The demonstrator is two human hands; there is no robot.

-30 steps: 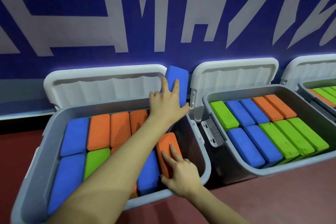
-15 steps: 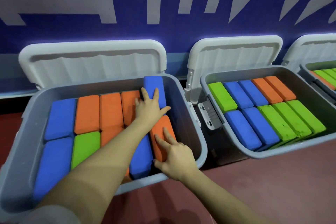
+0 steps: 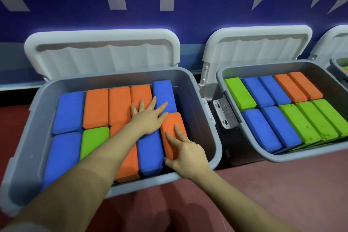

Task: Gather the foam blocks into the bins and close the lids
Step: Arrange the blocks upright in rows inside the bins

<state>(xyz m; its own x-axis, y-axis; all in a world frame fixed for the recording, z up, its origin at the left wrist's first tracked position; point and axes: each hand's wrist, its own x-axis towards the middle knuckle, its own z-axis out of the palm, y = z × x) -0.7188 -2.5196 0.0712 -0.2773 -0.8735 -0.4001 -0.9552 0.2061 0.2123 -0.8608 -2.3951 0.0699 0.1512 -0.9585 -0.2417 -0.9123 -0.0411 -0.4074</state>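
Foam blocks fill the near bin point(image 3: 207, 137) in front of you, laid flat in two rows under its raised lid point(image 3: 101, 52), which leans back against the blue wall point(image 3: 169, 19). A second bin point(image 3: 318, 150) at the right, also packed with blocks, has its own lid point(image 3: 258, 43) up, and the corner of a third bin shows at the right edge.

The blue block point(image 3: 163, 93) lies at the far right corner of the near bin's layer, with the orange block point(image 3: 172, 126) just in front of it toward the near rim. A gap runs between these two and the bin's right wall.

Your left hand point(image 3: 148, 118) lies flat with fingers spread and relaxed, grasping nothing, its fingertips on the blue block and the orange ones beside it. Your right hand point(image 3: 185, 153) rests on the orange block, two fingers straight on top and the thumb at its left side; it presses rather than grips.

To seat this row well, push down evenly with flat palms so no corner stands proud, and nudge the blue and orange blocks snug against their neighbours. Foam gives, so check that the layer sits below the rim before you reach back for the lid. Draw both hands clear of the rim first.
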